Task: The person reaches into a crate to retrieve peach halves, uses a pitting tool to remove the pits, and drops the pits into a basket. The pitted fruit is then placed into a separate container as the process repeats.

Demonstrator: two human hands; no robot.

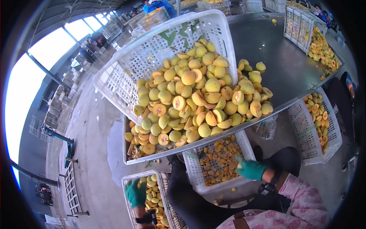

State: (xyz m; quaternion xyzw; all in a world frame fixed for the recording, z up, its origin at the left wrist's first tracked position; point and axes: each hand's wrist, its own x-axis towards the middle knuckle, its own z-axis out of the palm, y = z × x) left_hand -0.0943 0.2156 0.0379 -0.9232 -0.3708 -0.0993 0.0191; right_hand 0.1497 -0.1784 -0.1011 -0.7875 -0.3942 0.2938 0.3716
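1. My right hand (249, 169), in a green glove, rested on the rim of the white crate of pits (219, 162); whether its fingers gripped, I could not tell.
2. My left hand (135, 193), gloved green too, lay fingers spread on the crate of peach halves (152, 198) by my knee.
3. Above, a tipped crate (152, 57) spilled halved peaches (194, 103) across the steel table (282, 65).
4. No writing was readable anywhere.

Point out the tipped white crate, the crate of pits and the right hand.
tipped white crate (152, 49): head view, bare lattice wall above the fruit.
crate of pits (190, 168): head view, white left rim.
right hand (249, 168): head view, back of the green glove.
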